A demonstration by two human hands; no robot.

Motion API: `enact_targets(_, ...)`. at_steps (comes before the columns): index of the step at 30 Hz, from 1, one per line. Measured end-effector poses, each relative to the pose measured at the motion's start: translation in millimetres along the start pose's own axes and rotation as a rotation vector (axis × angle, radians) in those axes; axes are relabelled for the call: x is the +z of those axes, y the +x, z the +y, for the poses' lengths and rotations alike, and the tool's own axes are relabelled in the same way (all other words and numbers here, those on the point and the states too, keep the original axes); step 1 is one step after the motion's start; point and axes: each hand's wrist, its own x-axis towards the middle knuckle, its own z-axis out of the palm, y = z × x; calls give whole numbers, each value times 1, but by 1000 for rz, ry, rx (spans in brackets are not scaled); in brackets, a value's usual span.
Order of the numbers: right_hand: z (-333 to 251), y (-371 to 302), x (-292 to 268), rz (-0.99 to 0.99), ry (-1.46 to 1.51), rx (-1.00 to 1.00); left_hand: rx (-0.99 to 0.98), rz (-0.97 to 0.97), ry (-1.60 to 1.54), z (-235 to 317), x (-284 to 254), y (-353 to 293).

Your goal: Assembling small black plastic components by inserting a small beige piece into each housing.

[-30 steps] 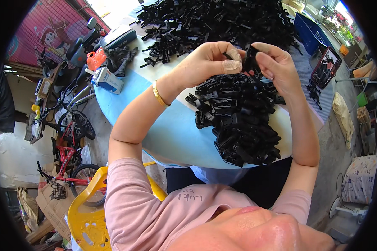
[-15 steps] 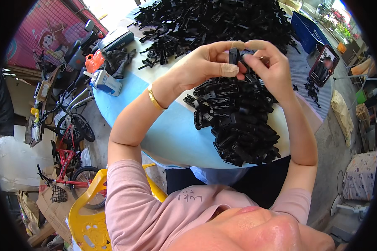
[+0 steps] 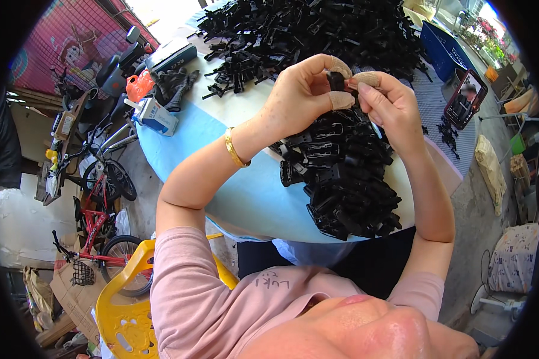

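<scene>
My left hand (image 3: 296,93) pinches a small black plastic part (image 3: 336,84) between thumb and index finger, both wrapped in tan tape. Against the part's right side, my right hand (image 3: 396,107) is closed, thumb pressed to its taped index finger. A slim pale-blue end (image 3: 376,129) sticks out below the right hand; the rest of that object is hidden in the fingers. Just under both hands lies a heap of black plastic parts (image 3: 350,185), stacked in rows toward the table's near edge.
A larger pile of black parts (image 3: 305,36) covers the table's far side. Right of it are a blue basket (image 3: 440,48) and a phone (image 3: 464,99) on a stand. A small blue-and-white carton (image 3: 156,116), dark gloves (image 3: 175,88) and a flat box (image 3: 172,55) lie at the left.
My right hand's fingers have drawn together at the part, the thumb now pressing on the index finger. The pale-blue end has come into sight. My left hand still holds the black part.
</scene>
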Motion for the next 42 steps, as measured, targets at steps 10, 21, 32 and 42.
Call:
enact_targets(10, 2, -3, 4, -31, 0, -40, 192, 162, 455, -3, 8, -5)
enact_targets(21, -6, -7, 8, -1, 40, 93, 516, 146, 764, -2, 6, -4)
enact_targets(32, -2, -4, 5, 3, -175, -182, 419, 60, 930, 3, 17, -6)
enact_targets(42, -1, 0, -19, -156, 63, -223, -94, -533, -343, 3, -26, 9)
